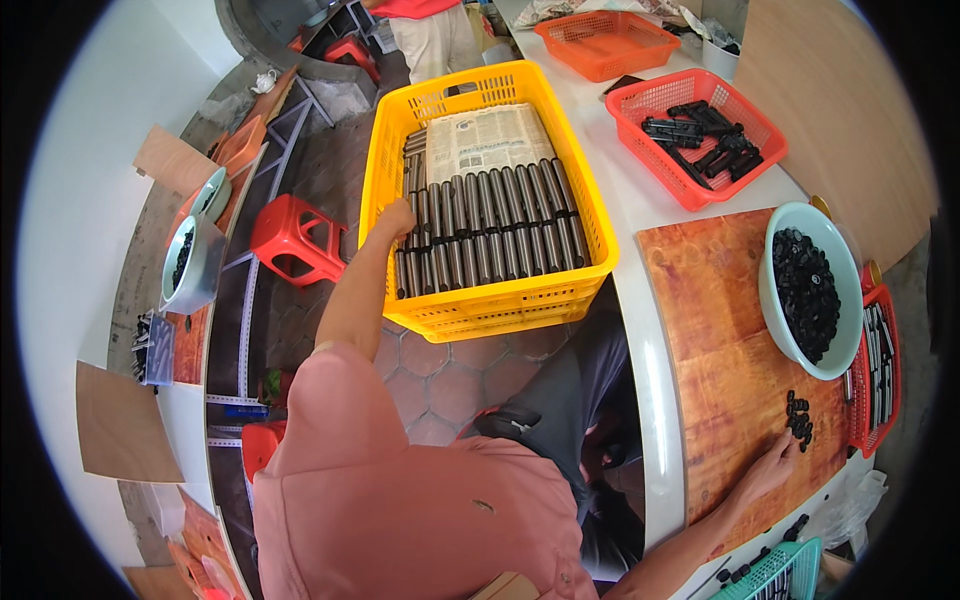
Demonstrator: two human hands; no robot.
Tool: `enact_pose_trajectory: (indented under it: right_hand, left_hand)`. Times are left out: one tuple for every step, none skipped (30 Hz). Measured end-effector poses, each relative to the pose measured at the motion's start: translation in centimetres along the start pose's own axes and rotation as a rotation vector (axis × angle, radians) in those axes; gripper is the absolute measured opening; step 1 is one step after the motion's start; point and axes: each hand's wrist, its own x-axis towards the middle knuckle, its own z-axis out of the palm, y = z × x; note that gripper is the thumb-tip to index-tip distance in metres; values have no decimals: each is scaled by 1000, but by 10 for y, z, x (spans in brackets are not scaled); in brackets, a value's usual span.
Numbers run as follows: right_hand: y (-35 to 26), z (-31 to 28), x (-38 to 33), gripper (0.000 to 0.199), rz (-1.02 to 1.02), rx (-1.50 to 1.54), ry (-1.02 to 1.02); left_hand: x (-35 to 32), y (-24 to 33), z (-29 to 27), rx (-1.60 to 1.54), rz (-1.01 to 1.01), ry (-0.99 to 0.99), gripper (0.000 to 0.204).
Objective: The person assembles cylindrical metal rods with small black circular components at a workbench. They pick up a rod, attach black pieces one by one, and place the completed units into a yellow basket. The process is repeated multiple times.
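My left hand (pixel 396 218) reaches into the left side of a yellow plastic crate (pixel 500 304). Its fingers are closed beside the rows of silver metal tubes (pixel 495 205) with black ends; what they hold is hidden. A folded newspaper (pixel 485 140) lies over the tubes toward the far end of the crate. Away to the right, my right hand (pixel 772 470) rests low over a wooden board (pixel 700 340). Its fingertips are drawn together at a small pile of black caps (pixel 798 415), and whether a cap is between them cannot be made out.
A pale green basin (pixel 778 330) of black caps stands on the board. Beyond it are a red basket (pixel 640 150) with black parts and an orange basket (pixel 605 60). A red stool (pixel 290 240) stands left of the crate. Another person (pixel 435 40) is at the far end.
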Motion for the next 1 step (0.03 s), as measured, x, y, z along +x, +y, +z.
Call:
enact_pose_trajectory:
  right_hand:
    - [9, 3, 2, 40, 3, 28, 12]
  left_hand:
    - [3, -2, 3, -19, 2, 32, 31]
